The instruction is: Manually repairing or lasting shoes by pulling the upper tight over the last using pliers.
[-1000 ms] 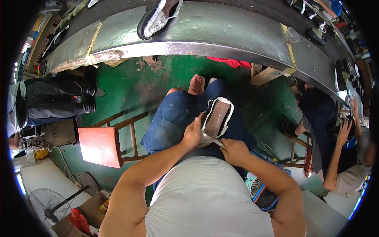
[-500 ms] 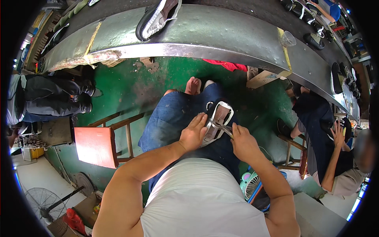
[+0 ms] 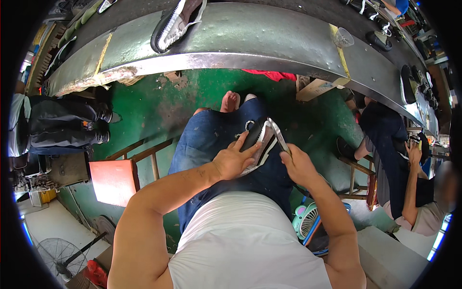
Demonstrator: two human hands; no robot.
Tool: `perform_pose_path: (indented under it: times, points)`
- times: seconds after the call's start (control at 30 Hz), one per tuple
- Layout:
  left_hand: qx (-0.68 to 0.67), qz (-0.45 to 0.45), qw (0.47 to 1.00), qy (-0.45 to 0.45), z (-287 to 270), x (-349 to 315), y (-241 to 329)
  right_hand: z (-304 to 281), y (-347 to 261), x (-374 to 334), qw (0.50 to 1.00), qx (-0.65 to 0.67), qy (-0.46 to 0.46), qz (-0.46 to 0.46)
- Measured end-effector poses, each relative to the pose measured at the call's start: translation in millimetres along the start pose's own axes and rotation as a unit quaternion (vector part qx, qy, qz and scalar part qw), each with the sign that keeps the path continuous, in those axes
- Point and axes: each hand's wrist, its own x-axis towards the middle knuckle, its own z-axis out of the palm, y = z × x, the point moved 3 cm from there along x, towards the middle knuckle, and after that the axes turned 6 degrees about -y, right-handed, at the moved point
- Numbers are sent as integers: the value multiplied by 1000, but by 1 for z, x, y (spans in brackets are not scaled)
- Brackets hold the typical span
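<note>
Across my lap lies an unfinished shoe (image 3: pixel 263 143), black with a white stitched edge, its underside partly turned up and a pale strip along its side. My left hand (image 3: pixel 232 160) grips it from the left, fingers spread over the black upper. In my right hand (image 3: pixel 298 165) are metal pliers (image 3: pixel 278 135), held by the handles. Their head rests at the toe end of the shoe; whether the jaws pinch the edge I cannot tell. My palm hides most of the handles.
A metal-edged bench (image 3: pixel 216 33) curves across the front, with another unfinished shoe (image 3: pixel 174 26) and a clear cup (image 3: pixel 343 37) on it. A red-topped stool (image 3: pixel 113 180) stands left, a small green fan (image 3: pixel 305 219) right. People sit at right and stand at left.
The pliers have moved from the middle of the shoe up to its toe end. The shoe has tilted, and my left fingers have spread further along it.
</note>
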Motion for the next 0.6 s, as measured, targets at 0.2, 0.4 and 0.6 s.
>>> perform_pose_path:
  times: [0.2, 0.4, 0.6]
  points:
    - [51, 3, 999, -18, -4, 0, 8, 28, 31, 15, 987, -141, -62, 39]
    - [-301, -141, 941, 71, 36, -29, -18, 20, 17, 3, 990, -75, -105, 62]
    - [-308, -100, 945, 41, 28, -30, -24, 45, 3, -14, 988, -84, -132, 5]
